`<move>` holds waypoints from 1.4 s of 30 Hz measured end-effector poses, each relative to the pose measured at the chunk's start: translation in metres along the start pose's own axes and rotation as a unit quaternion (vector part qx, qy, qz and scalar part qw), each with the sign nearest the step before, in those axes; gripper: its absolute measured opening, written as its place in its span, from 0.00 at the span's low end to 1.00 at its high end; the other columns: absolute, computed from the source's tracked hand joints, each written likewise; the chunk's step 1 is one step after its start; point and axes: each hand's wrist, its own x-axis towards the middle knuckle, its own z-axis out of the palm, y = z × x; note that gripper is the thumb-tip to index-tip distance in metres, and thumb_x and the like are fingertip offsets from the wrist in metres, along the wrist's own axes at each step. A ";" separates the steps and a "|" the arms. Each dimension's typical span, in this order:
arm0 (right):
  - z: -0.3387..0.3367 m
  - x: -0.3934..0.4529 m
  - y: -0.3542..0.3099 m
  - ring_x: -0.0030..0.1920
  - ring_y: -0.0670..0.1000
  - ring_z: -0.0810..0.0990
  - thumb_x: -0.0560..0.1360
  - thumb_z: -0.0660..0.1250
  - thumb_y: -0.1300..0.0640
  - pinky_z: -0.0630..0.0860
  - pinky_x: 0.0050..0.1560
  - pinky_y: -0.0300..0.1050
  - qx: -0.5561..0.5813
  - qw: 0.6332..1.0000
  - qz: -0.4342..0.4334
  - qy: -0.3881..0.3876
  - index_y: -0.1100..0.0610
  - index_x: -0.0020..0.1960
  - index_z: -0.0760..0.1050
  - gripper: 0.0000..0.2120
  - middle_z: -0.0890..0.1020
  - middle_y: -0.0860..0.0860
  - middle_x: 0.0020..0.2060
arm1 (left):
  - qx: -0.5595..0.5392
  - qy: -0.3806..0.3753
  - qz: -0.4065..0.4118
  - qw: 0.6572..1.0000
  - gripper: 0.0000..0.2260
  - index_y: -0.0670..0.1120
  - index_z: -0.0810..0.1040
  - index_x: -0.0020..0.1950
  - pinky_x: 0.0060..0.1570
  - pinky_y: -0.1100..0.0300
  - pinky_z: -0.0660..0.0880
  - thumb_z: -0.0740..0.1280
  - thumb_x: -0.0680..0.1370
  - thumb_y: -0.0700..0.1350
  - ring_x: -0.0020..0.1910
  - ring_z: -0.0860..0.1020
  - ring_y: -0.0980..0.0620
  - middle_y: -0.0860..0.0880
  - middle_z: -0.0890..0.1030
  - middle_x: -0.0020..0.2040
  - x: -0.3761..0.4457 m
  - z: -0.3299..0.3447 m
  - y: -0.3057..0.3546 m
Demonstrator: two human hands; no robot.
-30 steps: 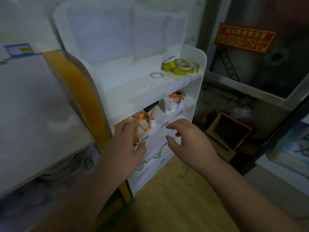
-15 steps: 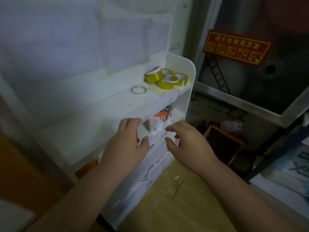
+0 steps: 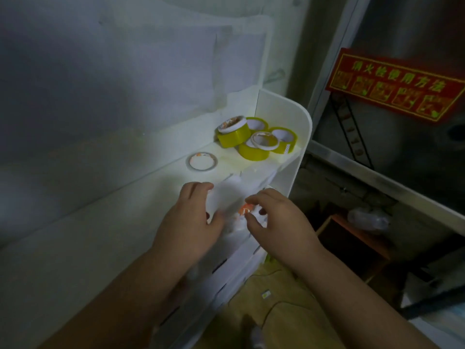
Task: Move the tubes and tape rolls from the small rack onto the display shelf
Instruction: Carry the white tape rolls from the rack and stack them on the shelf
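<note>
While your left hand (image 3: 191,222) and right hand (image 3: 276,222) hover loosely curled, gripping nothing, at the white shelf (image 3: 284,137), blurred tubes (image 3: 245,210) sit between them; yellow tape rolls (image 3: 254,139) rest on top.

Glossy yellow tape rolls (image 3: 254,138), smooth white plastic shelf (image 3: 281,117)

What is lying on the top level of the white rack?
On the white rack: a cluster of yellow tape rolls and one thin flat tape roll apart, left of them. The levels below are mostly covered by both hands.
</note>
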 end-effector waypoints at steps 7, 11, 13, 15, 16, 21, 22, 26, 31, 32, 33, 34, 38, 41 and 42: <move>0.004 0.098 0.057 0.53 0.45 0.77 0.77 0.65 0.48 0.71 0.50 0.36 0.022 0.998 -0.040 -0.046 0.47 0.63 0.77 0.15 0.77 0.43 0.56 | 0.033 0.033 -0.035 0.998 0.21 0.52 0.68 0.69 0.45 0.55 0.77 0.66 0.77 0.53 0.40 0.78 0.56 0.53 0.69 0.63 0.086 0.036 -0.004; 0.009 0.140 0.085 0.53 0.46 0.77 0.76 0.66 0.48 0.68 0.48 0.36 0.035 0.996 -0.066 -0.050 0.47 0.61 0.78 0.14 0.77 0.43 0.54 | 0.080 0.023 -0.072 0.994 0.22 0.51 0.70 0.70 0.51 0.54 0.76 0.66 0.78 0.53 0.47 0.80 0.50 0.52 0.67 0.68 0.130 0.060 -0.016; 0.009 0.155 0.097 0.53 0.46 0.76 0.76 0.67 0.48 0.69 0.49 0.36 0.042 0.995 -0.075 -0.053 0.48 0.61 0.78 0.14 0.78 0.43 0.54 | 0.111 0.017 -0.095 0.989 0.22 0.49 0.71 0.71 0.55 0.53 0.75 0.66 0.78 0.53 0.55 0.78 0.46 0.49 0.67 0.70 0.150 0.071 -0.022; 0.008 0.167 0.108 0.53 0.46 0.76 0.76 0.66 0.48 0.72 0.51 0.39 0.046 0.993 -0.087 -0.059 0.48 0.61 0.78 0.15 0.78 0.44 0.54 | 0.145 0.000 -0.121 0.982 0.20 0.48 0.73 0.68 0.56 0.51 0.75 0.66 0.78 0.53 0.59 0.77 0.43 0.46 0.68 0.70 0.167 0.082 -0.031; 0.007 0.172 0.112 0.52 0.46 0.76 0.76 0.66 0.48 0.73 0.51 0.39 0.048 0.993 -0.092 -0.058 0.48 0.61 0.78 0.15 0.79 0.45 0.54 | 0.162 -0.008 -0.135 0.978 0.18 0.49 0.75 0.66 0.55 0.50 0.75 0.66 0.78 0.53 0.59 0.77 0.42 0.46 0.68 0.69 0.174 0.087 -0.036; 0.008 0.190 0.128 0.51 0.47 0.78 0.76 0.67 0.49 0.75 0.49 0.42 0.060 0.991 -0.106 -0.054 0.49 0.61 0.79 0.15 0.79 0.45 0.53 | 0.229 -0.024 -0.194 0.953 0.14 0.47 0.79 0.55 0.49 0.49 0.77 0.60 0.80 0.55 0.53 0.77 0.42 0.45 0.72 0.58 0.199 0.098 -0.042; 0.009 0.194 0.130 0.51 0.47 0.78 0.76 0.66 0.49 0.76 0.49 0.43 0.062 0.990 -0.112 -0.053 0.50 0.61 0.79 0.15 0.79 0.45 0.53 | 0.236 -0.028 -0.197 0.951 0.14 0.47 0.79 0.54 0.49 0.49 0.77 0.59 0.81 0.54 0.52 0.77 0.42 0.46 0.73 0.56 0.201 0.098 -0.042; 0.013 0.210 0.134 0.50 0.48 0.78 0.76 0.66 0.49 0.77 0.46 0.45 0.066 0.988 -0.131 -0.051 0.50 0.60 0.79 0.14 0.79 0.46 0.52 | 0.235 -0.039 -0.204 0.950 0.13 0.49 0.79 0.54 0.49 0.50 0.77 0.57 0.82 0.54 0.49 0.79 0.44 0.47 0.74 0.55 0.201 0.094 -0.039; 0.015 0.238 0.124 0.49 0.52 0.78 0.74 0.64 0.50 0.77 0.46 0.50 0.021 0.985 -0.166 -0.032 0.53 0.56 0.80 0.14 0.80 0.49 0.49 | 0.243 -0.046 -0.211 0.946 0.13 0.52 0.77 0.55 0.49 0.53 0.76 0.55 0.82 0.54 0.50 0.79 0.46 0.49 0.78 0.53 0.192 0.085 -0.035; 0.015 0.245 0.122 0.49 0.53 0.79 0.74 0.65 0.50 0.77 0.46 0.49 0.005 0.985 -0.170 -0.024 0.53 0.55 0.80 0.13 0.80 0.50 0.49 | 0.240 -0.047 -0.211 0.946 0.13 0.52 0.77 0.55 0.50 0.53 0.76 0.55 0.82 0.54 0.50 0.79 0.47 0.50 0.78 0.53 0.190 0.083 -0.034; 0.014 0.251 0.118 0.50 0.53 0.79 0.74 0.65 0.51 0.77 0.46 0.48 -0.011 0.985 -0.171 -0.019 0.53 0.56 0.79 0.13 0.80 0.50 0.50 | 0.235 -0.045 -0.209 0.948 0.13 0.52 0.77 0.55 0.50 0.53 0.76 0.55 0.82 0.54 0.50 0.79 0.47 0.50 0.79 0.53 0.187 0.080 -0.032; 0.014 0.257 0.116 0.52 0.53 0.79 0.75 0.66 0.51 0.76 0.46 0.45 -0.021 0.985 -0.173 -0.019 0.52 0.58 0.78 0.14 0.80 0.49 0.53 | 0.228 -0.040 -0.204 0.951 0.13 0.52 0.77 0.54 0.50 0.53 0.76 0.55 0.82 0.54 0.50 0.79 0.48 0.51 0.79 0.52 0.185 0.078 -0.029; 0.016 0.284 0.104 0.60 0.52 0.76 0.76 0.65 0.53 0.74 0.51 0.44 -0.025 0.980 -0.195 -0.034 0.51 0.66 0.75 0.18 0.75 0.50 0.63 | 0.187 0.015 -0.166 0.968 0.09 0.53 0.77 0.54 0.47 0.57 0.74 0.58 0.82 0.52 0.47 0.78 0.51 0.54 0.77 0.50 0.175 0.069 -0.014; 0.017 0.298 0.097 0.50 0.55 0.78 0.80 0.61 0.51 0.67 0.37 0.44 -0.095 0.980 -0.169 -0.050 0.52 0.65 0.75 0.15 0.71 0.51 0.61 | 0.180 0.048 -0.147 0.972 0.07 0.55 0.77 0.52 0.42 0.62 0.70 0.60 0.81 0.52 0.42 0.75 0.56 0.57 0.75 0.46 0.171 0.061 -0.008; 0.016 0.302 0.095 0.48 0.55 0.78 0.80 0.61 0.51 0.66 0.36 0.45 -0.115 0.977 -0.170 -0.060 0.53 0.64 0.75 0.15 0.70 0.52 0.61 | 0.177 0.055 -0.144 0.972 0.07 0.55 0.77 0.52 0.42 0.62 0.69 0.60 0.81 0.52 0.41 0.74 0.57 0.57 0.75 0.46 0.170 0.059 -0.007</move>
